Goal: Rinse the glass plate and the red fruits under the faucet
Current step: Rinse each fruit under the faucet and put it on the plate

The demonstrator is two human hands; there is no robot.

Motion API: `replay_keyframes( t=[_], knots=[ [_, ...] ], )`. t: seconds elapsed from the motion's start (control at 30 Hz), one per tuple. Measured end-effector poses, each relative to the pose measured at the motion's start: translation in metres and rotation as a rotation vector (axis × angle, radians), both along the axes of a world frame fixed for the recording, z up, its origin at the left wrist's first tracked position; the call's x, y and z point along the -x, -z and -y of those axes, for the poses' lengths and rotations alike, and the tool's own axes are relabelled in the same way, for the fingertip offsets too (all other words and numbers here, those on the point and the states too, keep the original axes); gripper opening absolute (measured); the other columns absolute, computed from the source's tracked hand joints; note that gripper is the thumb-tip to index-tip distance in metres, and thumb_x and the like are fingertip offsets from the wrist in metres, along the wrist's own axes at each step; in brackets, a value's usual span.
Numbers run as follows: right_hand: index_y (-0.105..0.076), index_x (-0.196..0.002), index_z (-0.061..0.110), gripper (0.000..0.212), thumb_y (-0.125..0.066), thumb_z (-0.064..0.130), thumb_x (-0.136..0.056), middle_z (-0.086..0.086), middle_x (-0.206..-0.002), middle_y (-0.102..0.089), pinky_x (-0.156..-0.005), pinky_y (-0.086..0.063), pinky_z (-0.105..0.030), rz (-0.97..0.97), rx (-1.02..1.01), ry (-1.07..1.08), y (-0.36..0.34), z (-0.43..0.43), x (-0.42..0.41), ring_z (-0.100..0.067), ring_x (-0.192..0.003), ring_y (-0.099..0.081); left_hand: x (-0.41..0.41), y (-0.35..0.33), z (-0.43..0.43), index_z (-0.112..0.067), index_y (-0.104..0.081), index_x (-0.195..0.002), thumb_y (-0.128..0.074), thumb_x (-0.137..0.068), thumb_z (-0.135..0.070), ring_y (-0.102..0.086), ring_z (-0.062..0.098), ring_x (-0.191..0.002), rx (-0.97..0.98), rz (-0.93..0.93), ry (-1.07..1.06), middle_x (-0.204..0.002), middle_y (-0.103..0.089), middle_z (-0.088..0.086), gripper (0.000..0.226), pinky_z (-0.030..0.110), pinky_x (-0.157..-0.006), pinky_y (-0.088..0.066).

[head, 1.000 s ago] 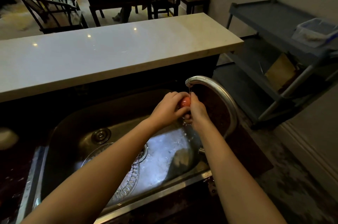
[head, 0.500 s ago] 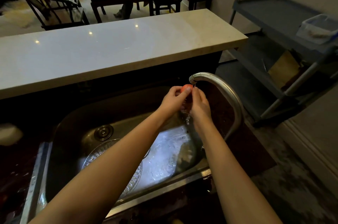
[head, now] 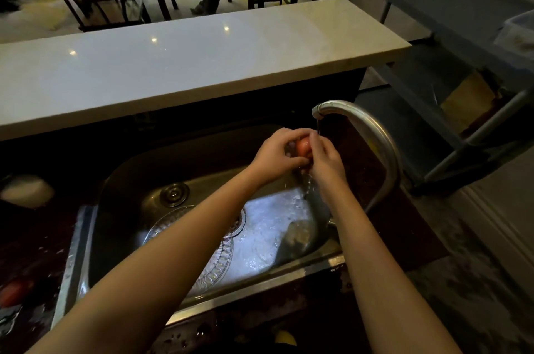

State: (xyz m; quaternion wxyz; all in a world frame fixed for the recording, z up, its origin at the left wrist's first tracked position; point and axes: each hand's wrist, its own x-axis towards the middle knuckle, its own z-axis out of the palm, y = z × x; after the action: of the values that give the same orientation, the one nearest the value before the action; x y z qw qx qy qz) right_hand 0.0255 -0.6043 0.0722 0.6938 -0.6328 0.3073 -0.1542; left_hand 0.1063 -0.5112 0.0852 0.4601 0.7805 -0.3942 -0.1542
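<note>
A red fruit [head: 302, 147] sits between both hands just under the spout of the curved metal faucet [head: 372, 134], where a thin stream of water runs. My left hand [head: 276, 155] curls round the fruit from the left. My right hand [head: 326, 158] grips it from the right. The patterned glass plate [head: 213, 264] lies flat on the sink floor, partly hidden by my left forearm. Another red fruit [head: 14, 291] rests on the dark counter at the far left.
The steel sink [head: 135, 180] has wet, shiny floor and a drain [head: 174, 194]. A pale raised counter [head: 173, 64] runs behind it. A white object [head: 27, 190] lies at the left. A grey trolley [head: 462, 70] stands to the right.
Both hands stay under the spout, turning the red fruit between them; the fingers have shifted round it. The view has tilted slightly.
</note>
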Motion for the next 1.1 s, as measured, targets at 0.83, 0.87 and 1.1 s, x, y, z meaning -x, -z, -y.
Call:
replay_keyframes(
  t=[0.83,0.87,1.1],
  knots=[
    [-0.050,-0.116,0.010,0.038,-0.063,0.017,-0.081,-0.016,-0.126,-0.041,-0.088,-0.046,-0.036,-0.625,0.807,-0.946,0.156,-0.130,-0.046,-0.034,-0.103,-0.056,0.031,0.129,-0.372,-0.007,-0.033,-0.141,-0.052,-0.089,-0.005,-0.014,0.032,-0.144,-0.814,0.183,-0.669,-0.152,-0.024,0.019,0.055,0.044,-0.117,-0.018],
    [-0.051,-0.114,0.011,0.037,-0.062,0.012,-0.079,-0.016,-0.126,-0.041,-0.088,-0.046,-0.034,-0.570,0.799,-0.959,0.156,-0.142,-0.052,-0.034,-0.103,-0.055,0.032,0.133,-0.373,-0.008,-0.031,-0.142,-0.050,-0.090,-0.005,-0.011,0.032,-0.144,-0.804,0.178,-0.673,-0.153,-0.021,0.018,0.056,0.046,-0.117,-0.018],
    [-0.045,-0.125,0.011,0.046,-0.064,0.013,-0.083,-0.014,-0.133,-0.037,-0.098,-0.041,-0.037,-0.419,0.855,-1.037,0.176,-0.222,-0.107,-0.033,-0.116,-0.049,0.040,0.144,-0.382,-0.011,-0.021,-0.145,-0.047,-0.093,-0.008,-0.004,0.021,-0.145,-0.686,0.186,-0.744,-0.156,-0.014,0.008,0.058,0.044,-0.118,-0.017]
  ],
)
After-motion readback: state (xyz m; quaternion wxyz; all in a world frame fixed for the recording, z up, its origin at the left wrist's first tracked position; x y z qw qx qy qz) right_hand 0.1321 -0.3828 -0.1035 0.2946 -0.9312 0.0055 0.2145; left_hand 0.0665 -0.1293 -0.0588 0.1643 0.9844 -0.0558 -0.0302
